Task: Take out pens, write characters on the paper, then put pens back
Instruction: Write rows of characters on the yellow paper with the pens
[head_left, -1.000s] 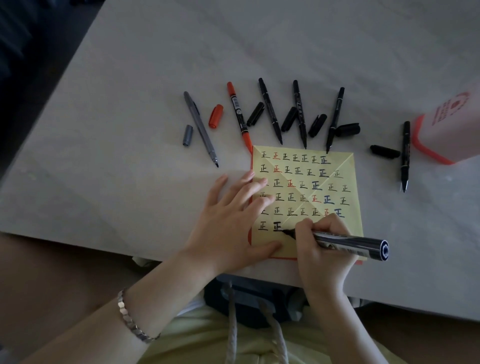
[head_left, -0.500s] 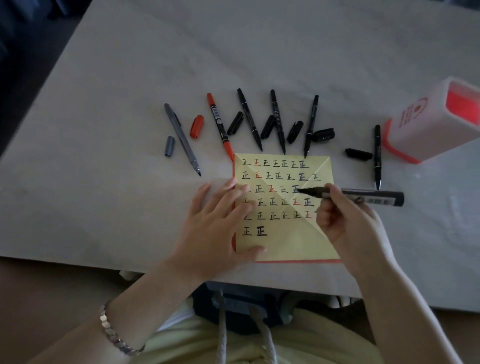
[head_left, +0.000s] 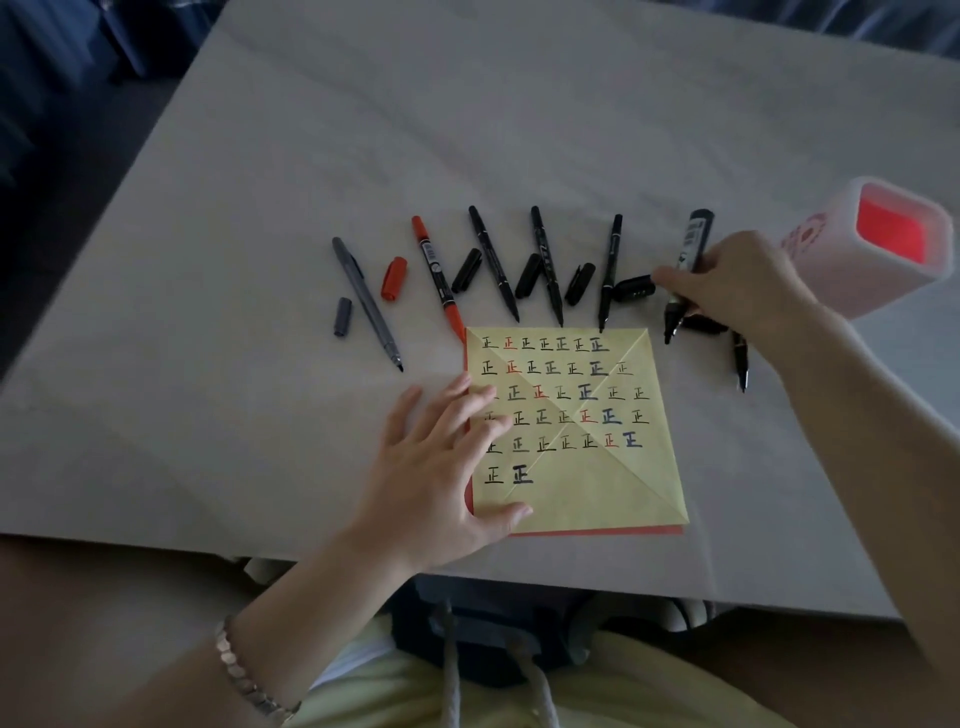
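Observation:
A yellow paper (head_left: 597, 478) with rows of written characters lies near the table's front edge. My left hand (head_left: 441, 467) rests flat on its left side, fingers spread. My right hand (head_left: 737, 283) is beyond the paper's top right corner, closed on a thick black marker (head_left: 688, 260) whose tip points down toward the table. Its forefinger touches a loose black cap (head_left: 634, 287). Uncapped pens lie in a row above the paper: a grey pen (head_left: 366, 304), a red pen (head_left: 439, 275), and black pens (head_left: 493, 262).
A pink and white pen holder (head_left: 872, 244) lies on its side at the right, its opening toward me. Loose caps lie between the pens, including a red cap (head_left: 394, 278) and a grey cap (head_left: 342, 316). Another black pen (head_left: 740, 361) lies under my right wrist.
My right hand lifted the black marker off the paper and carried it up and right to the row of pens. My left hand stayed on the paper.

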